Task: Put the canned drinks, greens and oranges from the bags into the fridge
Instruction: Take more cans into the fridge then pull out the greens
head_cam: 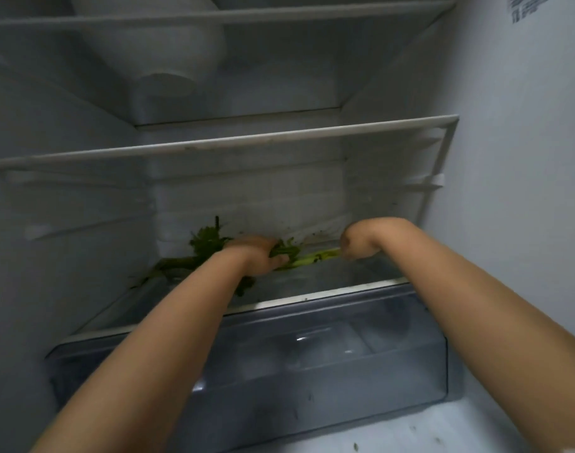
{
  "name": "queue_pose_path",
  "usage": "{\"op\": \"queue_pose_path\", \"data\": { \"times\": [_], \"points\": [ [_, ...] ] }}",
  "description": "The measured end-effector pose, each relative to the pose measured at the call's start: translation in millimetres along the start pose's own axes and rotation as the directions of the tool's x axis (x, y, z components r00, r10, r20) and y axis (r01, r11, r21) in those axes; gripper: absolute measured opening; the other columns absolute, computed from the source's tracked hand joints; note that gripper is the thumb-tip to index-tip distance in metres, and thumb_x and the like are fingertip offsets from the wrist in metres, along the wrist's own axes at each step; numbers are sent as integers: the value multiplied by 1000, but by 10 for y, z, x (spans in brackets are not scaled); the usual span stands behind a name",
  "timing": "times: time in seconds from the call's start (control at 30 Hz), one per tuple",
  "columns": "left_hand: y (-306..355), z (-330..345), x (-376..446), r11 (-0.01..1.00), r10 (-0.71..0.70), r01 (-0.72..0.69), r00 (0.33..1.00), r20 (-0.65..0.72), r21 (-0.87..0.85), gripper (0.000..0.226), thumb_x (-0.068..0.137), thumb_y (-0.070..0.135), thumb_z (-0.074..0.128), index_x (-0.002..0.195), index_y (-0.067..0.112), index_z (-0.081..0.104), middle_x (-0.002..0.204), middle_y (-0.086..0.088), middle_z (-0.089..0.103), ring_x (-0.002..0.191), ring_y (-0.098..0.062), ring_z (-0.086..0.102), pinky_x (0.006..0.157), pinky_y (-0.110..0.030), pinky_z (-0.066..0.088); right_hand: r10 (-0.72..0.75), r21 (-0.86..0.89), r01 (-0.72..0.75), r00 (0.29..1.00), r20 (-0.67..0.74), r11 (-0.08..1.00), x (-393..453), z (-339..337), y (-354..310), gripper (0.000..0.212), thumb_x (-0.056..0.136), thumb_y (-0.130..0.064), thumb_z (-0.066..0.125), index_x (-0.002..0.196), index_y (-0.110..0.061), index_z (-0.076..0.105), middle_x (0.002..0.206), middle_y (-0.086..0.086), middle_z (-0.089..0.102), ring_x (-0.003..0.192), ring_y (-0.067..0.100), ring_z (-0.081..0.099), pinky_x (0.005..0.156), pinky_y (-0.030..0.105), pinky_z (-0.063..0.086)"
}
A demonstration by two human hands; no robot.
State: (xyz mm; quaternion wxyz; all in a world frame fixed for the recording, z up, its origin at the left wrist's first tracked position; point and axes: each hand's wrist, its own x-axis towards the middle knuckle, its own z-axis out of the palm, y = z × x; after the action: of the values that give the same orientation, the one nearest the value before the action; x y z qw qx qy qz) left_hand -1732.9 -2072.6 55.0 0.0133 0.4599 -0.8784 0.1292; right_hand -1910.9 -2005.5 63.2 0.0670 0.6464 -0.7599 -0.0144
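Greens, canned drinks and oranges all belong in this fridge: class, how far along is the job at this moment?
Done: nothing looks stored yet; no cans or oranges show on the shelves in view. In hand: the left hand and right hand both grip the greens low over the bottom glass shelf, above the crisper drawer. Left: letting go, then cans and oranges.
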Motion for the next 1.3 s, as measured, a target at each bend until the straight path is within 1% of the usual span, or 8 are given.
{"op": "queue_pose_path", "data": {
  "times": [0.23, 0.43, 0.6, 0.73, 0.87, 0.97, 1.1, 1.3],
  "points": [
    [102, 36, -545, 980, 4, -90, 901, -433, -178, 33, 96, 30, 46, 121, 15, 62, 141, -6, 48, 123, -25, 51, 97, -31, 45, -84, 215, 220, 859, -506, 952, -575, 218, -240, 28, 89, -28, 53, 107, -11, 65, 109, 14, 66, 105, 30, 58, 88, 36, 48],
    [100, 275, -875, 982, -73, -46, 801, -594, -183, 27, 93, 21, 47, 99, 7, 70, 99, -9, 65, 94, -26, 59, 67, -29, 43, -185, 197, 327, 835, -518, 924, -944, 751, -303, 53, 79, -47, 43, 106, -8, 66, 106, 13, 65, 103, 29, 57, 89, 37, 45],
    [150, 590, -1226, 979, -118, -42, 686, -718, -201, 38, 82, 26, 47, 57, 5, 66, 58, -9, 63, 58, -30, 61, 45, -26, 42, -132, 45, 233, 688, -714, 971, -1000, 1050, -423, 51, 43, -30, 88, 83, -7, 67, 75, 9, 64, 65, 29, 65, 64, 33, 55],
    [271, 816, -1547, 996, -76, 17, 675, -734, -87, 35, 78, 25, 46, 74, 4, 73, 70, -11, 69, 61, -31, 65, 53, -32, 54, -58, 94, 225, 586, -808, 970, -1168, 1072, -522, 44, 34, -12, 87, 73, -8, 66, 66, 7, 62, 58, 26, 63, 62, 30, 53],
    [416, 776, -1896, 987, -150, 138, 628, -763, -80, 31, 75, 30, 59, 88, 8, 76, 93, -22, 70, 91, -35, 58, 69, -44, 55, -29, 108, 233, 515, -857, 966, -1498, 991, -522, 39, 35, -5, 86, 65, -9, 62, 63, 6, 60, 57, 26, 60, 61, 26, 47],
    [519, 723, -2137, 986, -151, 144, 615, -774, -77, 41, 56, 12, 79, 95, 12, 69, 85, -19, 70, 75, -36, 65, 66, -41, 54, -17, 121, 237, 509, -861, 964, -1791, 906, -549, 39, 32, -5, 85, 60, -12, 60, 61, 5, 60, 57, 26, 60, 55, 23, 47],
    [612, 653, -2467, 991, -110, 123, 567, -817, -48, 48, 47, -2, 64, 93, 14, 62, 74, -14, 69, 59, -32, 63, 57, -33, 50, -8, 138, 252, 503, -864, 958, -2143, 911, -581, 38, 30, -1, 81, 57, -13, 58, 59, 4, 58, 56, 26, 58, 52, 25, 46],
    [703, 523, -2732, 985, 3, 138, 565, -825, 99, 48, 49, -5, 53, 92, 15, 61, 65, -7, 65, 66, -24, 44, 48, -26, 45, -28, 93, 201, 524, -851, 975, -2438, 839, -545, 39, 26, 8, 75, 55, -10, 57, 56, 6, 56, 52, 27, 56, 47, 26, 43]
  ]
}}
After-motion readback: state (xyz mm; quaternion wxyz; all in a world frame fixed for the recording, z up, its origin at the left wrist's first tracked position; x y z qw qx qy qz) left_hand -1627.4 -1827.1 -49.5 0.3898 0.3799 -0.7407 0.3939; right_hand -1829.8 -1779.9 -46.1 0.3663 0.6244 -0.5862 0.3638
